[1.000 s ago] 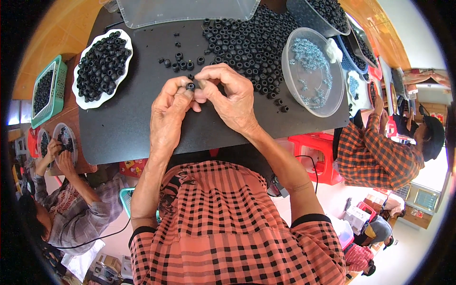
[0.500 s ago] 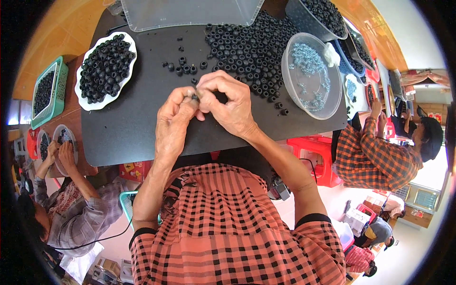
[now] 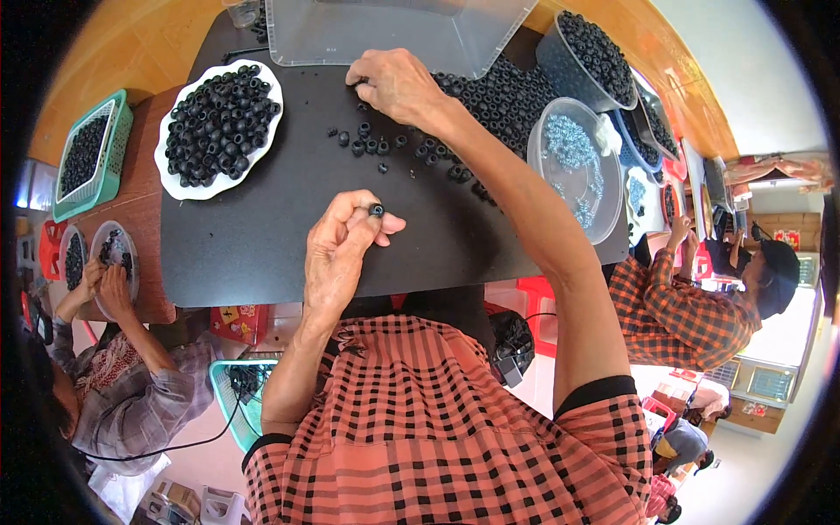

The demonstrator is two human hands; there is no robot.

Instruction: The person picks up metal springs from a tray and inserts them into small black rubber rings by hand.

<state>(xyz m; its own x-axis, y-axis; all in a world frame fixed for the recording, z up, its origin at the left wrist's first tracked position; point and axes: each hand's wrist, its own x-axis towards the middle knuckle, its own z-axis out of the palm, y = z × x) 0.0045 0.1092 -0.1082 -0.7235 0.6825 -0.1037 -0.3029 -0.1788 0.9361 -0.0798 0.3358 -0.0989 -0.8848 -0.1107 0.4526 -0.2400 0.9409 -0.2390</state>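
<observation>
Over the near part of the table (image 3: 262,262), the left hand (image 3: 337,254) pinches a black bead (image 3: 376,210) between thumb and forefinger. Farther away, just beside the clear bin (image 3: 332,35), the right hand (image 3: 398,86) has its fingers curled down; I cannot tell whether they grip the dark bit at their tips. Loose beads (image 3: 358,148) lie between the hands; a bead-heaped plate (image 3: 188,191) sits to the left, a tub (image 3: 604,210) of blue coils (image 3: 573,144) to the right

The left hand (image 3: 335,249) pinched a hollow black piece (image 3: 376,210) above the dark table (image 3: 254,254); the right hand (image 3: 395,87), fingers curled, was farther forward, near the clear bin (image 3: 376,42). Flanking them were a scalloped white plate (image 3: 182,190) of black beads (image 3: 219,122) — left — and a round transparent tub (image 3: 567,185) of bluish coils (image 3: 569,143) — right.
</observation>
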